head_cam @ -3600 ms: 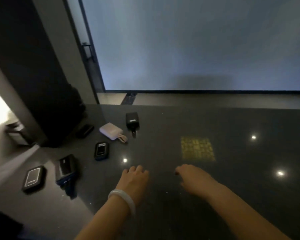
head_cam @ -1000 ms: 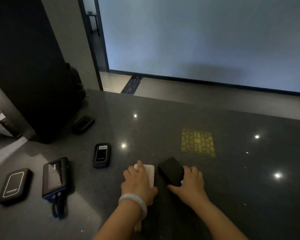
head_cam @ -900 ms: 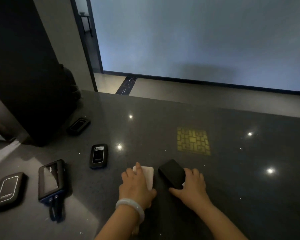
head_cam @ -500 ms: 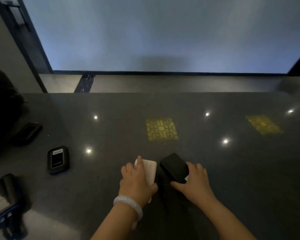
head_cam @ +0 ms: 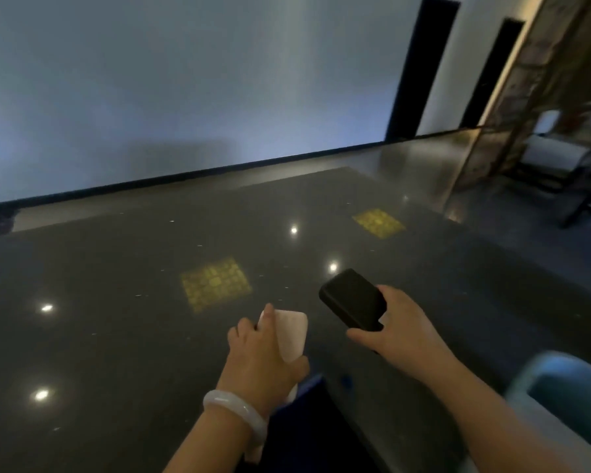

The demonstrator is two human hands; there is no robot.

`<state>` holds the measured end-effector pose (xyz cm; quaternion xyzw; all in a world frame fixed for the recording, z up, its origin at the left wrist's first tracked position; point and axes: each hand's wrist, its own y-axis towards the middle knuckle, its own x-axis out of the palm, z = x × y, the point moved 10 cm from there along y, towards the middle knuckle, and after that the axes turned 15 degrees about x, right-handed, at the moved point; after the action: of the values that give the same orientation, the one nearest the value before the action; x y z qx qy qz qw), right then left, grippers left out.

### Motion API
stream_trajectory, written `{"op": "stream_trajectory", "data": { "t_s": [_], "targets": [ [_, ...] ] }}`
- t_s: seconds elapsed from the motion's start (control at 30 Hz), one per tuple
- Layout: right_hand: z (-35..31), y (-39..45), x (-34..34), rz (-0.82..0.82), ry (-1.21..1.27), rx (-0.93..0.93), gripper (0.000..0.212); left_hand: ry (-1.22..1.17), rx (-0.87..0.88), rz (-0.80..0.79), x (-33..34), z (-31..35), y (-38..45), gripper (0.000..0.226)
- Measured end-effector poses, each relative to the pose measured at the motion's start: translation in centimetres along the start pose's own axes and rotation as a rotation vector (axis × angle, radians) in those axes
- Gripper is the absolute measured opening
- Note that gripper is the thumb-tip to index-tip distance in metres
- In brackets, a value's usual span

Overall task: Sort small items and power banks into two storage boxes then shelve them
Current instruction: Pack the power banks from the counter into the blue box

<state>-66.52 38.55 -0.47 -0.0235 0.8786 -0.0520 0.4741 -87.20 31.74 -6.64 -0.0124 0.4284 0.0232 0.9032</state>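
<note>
Power banks are already in both your hands, one each, which is probably why neither sits on the dark table [head_cam: 123, 336] now. Your left hand [head_cam: 263, 356] wraps the white power bank [head_cam: 292, 332]: the thumb lies along its near edge, the fingers [head_cam: 244, 332] curl over its far-left side, and most of the pale face pokes out past the fingertips. A pale strap or cord seems to trail from under your palm toward the wrist, though it is too blurred to be sure. A pale bangle [head_cam: 236, 413] rides on that wrist.

Your right hand [head_cam: 396, 331] clamps the black power bank [head_cam: 354, 298] from behind, thumb beneath the near edge and fingers over the right side, so the long body juts forward and left of the fingertips, tilted up off the tabletop. Holding each by its rear end leaves the front free, which should suit a drop into a container.

To the right of your right forearm, low in the view, a blue storage box [head_cam: 567, 394] shows its rim and open mouth. It lies well apart from either fingertip, and you appear turned toward it, so I judge the carry to that box is the step in hand. Two yellow patterned patches [head_cam: 215, 285] glow on the tabletop beyond your fingers.
</note>
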Motion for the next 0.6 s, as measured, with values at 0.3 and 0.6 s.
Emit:
{"op": "stream_trajectory", "data": {
  "t_s": [0.3, 0.6],
  "targets": [
    [15.2, -1.4, -9.9, 0.118, 0.014, 0.125, 0.063, -0.033, 0.306, -0.058, 8.4, 16.2, 1.7, 0.097],
    [26.6, -4.6, -14.0, 0.229, 0.087, 0.368, 0.06, -0.043, 0.544, -0.271, 15.7, 24.2, 3.4, 0.103]
  ]
}}
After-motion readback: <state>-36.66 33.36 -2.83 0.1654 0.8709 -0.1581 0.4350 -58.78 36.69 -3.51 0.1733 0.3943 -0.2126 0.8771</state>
